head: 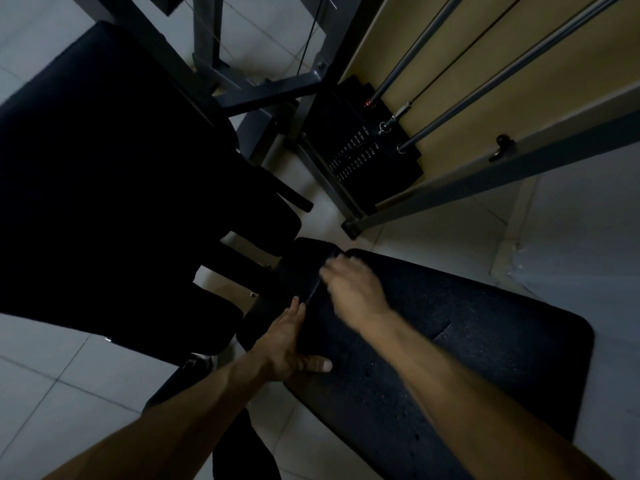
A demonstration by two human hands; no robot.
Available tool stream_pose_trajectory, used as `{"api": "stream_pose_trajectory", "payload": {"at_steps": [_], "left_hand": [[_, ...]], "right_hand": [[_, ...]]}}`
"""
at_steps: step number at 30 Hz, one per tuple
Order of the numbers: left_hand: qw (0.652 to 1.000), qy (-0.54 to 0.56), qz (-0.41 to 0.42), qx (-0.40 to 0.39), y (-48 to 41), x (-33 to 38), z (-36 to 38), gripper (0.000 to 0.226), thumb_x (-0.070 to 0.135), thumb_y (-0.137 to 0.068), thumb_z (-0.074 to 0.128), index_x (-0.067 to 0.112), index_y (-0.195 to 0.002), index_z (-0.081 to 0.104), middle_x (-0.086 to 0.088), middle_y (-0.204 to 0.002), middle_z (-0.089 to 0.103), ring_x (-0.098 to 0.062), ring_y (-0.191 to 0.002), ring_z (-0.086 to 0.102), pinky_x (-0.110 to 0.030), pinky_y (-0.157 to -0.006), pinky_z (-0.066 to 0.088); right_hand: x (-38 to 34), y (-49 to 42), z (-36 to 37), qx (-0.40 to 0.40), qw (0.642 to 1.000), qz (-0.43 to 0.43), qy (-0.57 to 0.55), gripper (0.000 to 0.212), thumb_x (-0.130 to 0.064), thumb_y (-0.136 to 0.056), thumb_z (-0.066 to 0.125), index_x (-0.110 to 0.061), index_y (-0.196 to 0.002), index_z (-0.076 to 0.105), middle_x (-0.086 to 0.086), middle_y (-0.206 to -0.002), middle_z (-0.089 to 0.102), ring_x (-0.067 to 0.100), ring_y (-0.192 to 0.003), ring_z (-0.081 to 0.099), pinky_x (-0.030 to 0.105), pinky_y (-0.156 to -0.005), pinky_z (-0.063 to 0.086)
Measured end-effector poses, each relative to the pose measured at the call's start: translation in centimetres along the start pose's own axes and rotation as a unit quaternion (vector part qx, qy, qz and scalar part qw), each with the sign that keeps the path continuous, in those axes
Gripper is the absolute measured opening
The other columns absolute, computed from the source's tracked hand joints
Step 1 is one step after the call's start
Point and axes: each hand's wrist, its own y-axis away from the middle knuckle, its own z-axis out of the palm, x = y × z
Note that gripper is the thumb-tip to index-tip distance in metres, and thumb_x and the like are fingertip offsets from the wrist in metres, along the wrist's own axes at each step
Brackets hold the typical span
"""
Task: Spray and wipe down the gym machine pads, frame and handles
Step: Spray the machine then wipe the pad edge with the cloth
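A long black seat pad (467, 358) runs from the lower middle to the right, speckled with small droplets. My left hand (291, 344) lies against its left edge, fingers straight along the side and thumb stretched across the top. My right hand (349, 285) is blurred at the pad's far end, its fingers bent over a dark fold (304, 271). It is too dark to tell whether that fold is a cloth or another pad. A large black back pad (104, 174) fills the left. No spray bottle is in view.
Grey frame bars (270, 88) cross behind the pads. The black weight stack (360, 147) with guide rods (512, 71) stands by the beige wall at the upper right. A grey base bar (485, 178) slants across the pale tiled floor (69, 368).
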Motion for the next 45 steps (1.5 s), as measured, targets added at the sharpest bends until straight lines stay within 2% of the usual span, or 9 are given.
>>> {"api": "stream_pose_trajectory", "payload": {"at_steps": [5, 12, 20, 25, 28, 31, 35, 39, 45], "left_hand": [[0.998, 0.048, -0.013, 0.025, 0.7, -1.8, 1.2, 0.173, 0.110, -0.026, 0.049, 0.018, -0.164, -0.001, -0.003, -0.170, -0.014, -0.023, -0.157, -0.011, -0.039, -0.128, 0.004], [0.994, 0.076, -0.057, 0.048, 1.4, -2.5, 2.5, 0.161, 0.107, -0.032, 0.055, 0.034, -0.164, -0.002, 0.005, -0.171, -0.015, -0.027, -0.158, -0.010, -0.052, -0.128, 0.008], [0.993, 0.067, -0.056, 0.074, 3.5, -4.8, 3.2, 0.161, 0.105, -0.033, 0.056, 0.021, -0.164, 0.016, -0.003, -0.172, 0.008, -0.017, -0.158, 0.005, -0.028, -0.123, 0.011], [0.993, 0.071, -0.047, 0.086, 4.5, -5.6, 4.1, 0.152, 0.103, -0.039, 0.055, 0.025, -0.164, 0.015, 0.004, -0.171, 0.006, -0.022, -0.157, 0.013, -0.034, -0.125, 0.019], [0.988, 0.089, -0.055, 0.114, 4.7, -5.6, 5.0, 0.122, 0.076, -0.066, 0.071, 0.026, -0.164, 0.017, 0.004, -0.172, 0.006, -0.021, -0.157, 0.014, -0.035, -0.126, 0.020], [0.985, 0.093, -0.068, 0.128, 4.6, -5.7, 5.5, 0.116, 0.069, -0.071, 0.072, 0.026, -0.164, 0.019, 0.005, -0.171, 0.008, -0.021, -0.157, 0.013, -0.036, -0.127, 0.017], [0.989, 0.062, -0.078, 0.107, 4.6, -6.1, 5.4, 0.107, 0.039, -0.084, 0.083, 0.017, -0.164, 0.015, -0.001, -0.172, 0.004, -0.019, -0.157, 0.012, -0.028, -0.124, 0.017], [0.993, 0.021, -0.083, 0.076, 5.4, -6.1, 4.9, 0.092, -0.004, -0.090, 0.058, 0.017, -0.164, 0.008, -0.003, -0.172, 0.001, -0.019, -0.157, 0.012, -0.021, -0.120, 0.017], [0.992, 0.042, -0.065, 0.103, 5.0, -6.7, 5.4, 0.085, -0.009, -0.091, 0.046, 0.021, -0.164, 0.015, -0.001, -0.172, 0.004, -0.021, -0.157, 0.013, -0.026, -0.124, 0.017]], "right_hand": [[-1.6, 4.4, 0.2, -0.123, 0.975, -0.184, -0.026, 0.057, -0.004, -0.088, 0.073, -0.010, -0.143, 0.060, 0.013, -0.152, 0.052, 0.032, -0.145, 0.042, 0.043, -0.123, 0.025], [3.2, -1.1, -1.8, 0.025, 0.998, 0.038, 0.034, 0.040, -0.003, -0.092, 0.065, -0.012, -0.130, 0.064, 0.010, -0.137, 0.060, 0.031, -0.128, 0.052, 0.039, -0.113, 0.036], [-4.4, 6.4, 1.7, -0.184, 0.951, -0.245, -0.052, 0.043, -0.011, -0.094, 0.068, -0.012, -0.136, 0.066, 0.011, -0.145, 0.057, 0.031, -0.129, 0.054, 0.045, -0.114, 0.040], [2.5, 1.7, -1.6, -0.044, 0.995, -0.084, 0.039, 0.043, -0.004, -0.096, 0.059, -0.018, -0.137, 0.064, 0.007, -0.142, 0.058, 0.029, -0.128, 0.052, 0.041, -0.116, 0.032], [2.4, 0.6, -1.4, 0.014, 0.999, -0.004, 0.050, 0.037, -0.003, -0.093, 0.061, -0.013, -0.128, 0.067, 0.010, -0.134, 0.061, 0.033, -0.121, 0.055, 0.040, -0.112, 0.040], [-2.3, 3.9, 1.6, -0.050, 0.993, -0.103, 0.019, 0.039, -0.009, -0.089, 0.064, -0.018, -0.127, 0.067, 0.007, -0.132, 0.061, 0.033, -0.114, 0.059, 0.040, -0.099, 0.048], [-6.6, 8.2, 3.0, -0.186, 0.951, -0.241, -0.049, 0.038, -0.010, -0.096, 0.063, -0.010, -0.133, 0.067, 0.012, -0.140, 0.060, 0.033, -0.128, 0.056, 0.045, -0.112, 0.040], [-3.8, 9.5, -0.7, -0.253, 0.915, -0.312, -0.044, 0.041, -0.021, -0.104, 0.056, -0.025, -0.145, 0.058, -0.007, -0.156, 0.048, 0.016, -0.143, 0.043, 0.034, -0.125, 0.026], [0.6, 4.2, -2.0, -0.052, 0.997, -0.060, -0.003, 0.042, -0.012, -0.104, 0.053, -0.018, -0.145, 0.058, 0.004, -0.154, 0.050, 0.025, -0.145, 0.042, 0.034, -0.124, 0.021]]}}
